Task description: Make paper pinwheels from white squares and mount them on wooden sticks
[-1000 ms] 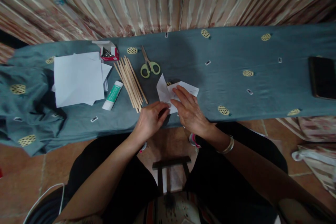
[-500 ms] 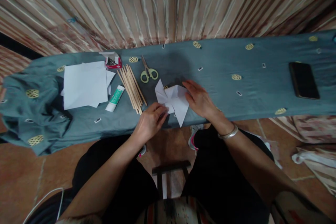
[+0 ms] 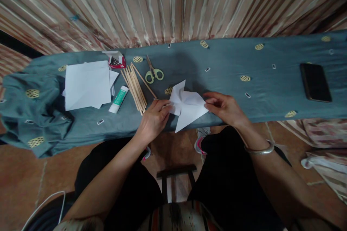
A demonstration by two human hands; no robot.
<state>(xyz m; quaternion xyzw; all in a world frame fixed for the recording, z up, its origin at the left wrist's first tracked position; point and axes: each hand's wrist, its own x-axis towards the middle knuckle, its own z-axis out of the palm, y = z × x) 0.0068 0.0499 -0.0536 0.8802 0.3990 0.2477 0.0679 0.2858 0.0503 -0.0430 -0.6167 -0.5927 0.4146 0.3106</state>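
A white paper pinwheel (image 3: 188, 105) with folded, pointed blades is held between my two hands, over the front part of the cloth-covered table. My left hand (image 3: 155, 117) pinches its left blade between thumb and fingers. On the other side, my right hand (image 3: 223, 107) grips the right corner with thumb and forefinger. Just left of my left hand lie several thin wooden sticks (image 3: 135, 88), one of them angled apart from the bunch. Green-handled scissors (image 3: 153, 72) rest beyond the pinwheel, blades pointing away from me.
A stack of white paper sheets (image 3: 88, 86) lies at the left, beside a green and white glue stick (image 3: 118, 99). Behind the glue stands an opened red box (image 3: 117, 60) of small metal pieces. A dark phone (image 3: 316, 82) lies far right. Pleated curtains (image 3: 173, 7) hang behind the table.
The pinwheel has shifted right and turned. My right hand has moved right and closed on its corner. One stick has swung away from the bunch near my left hand.
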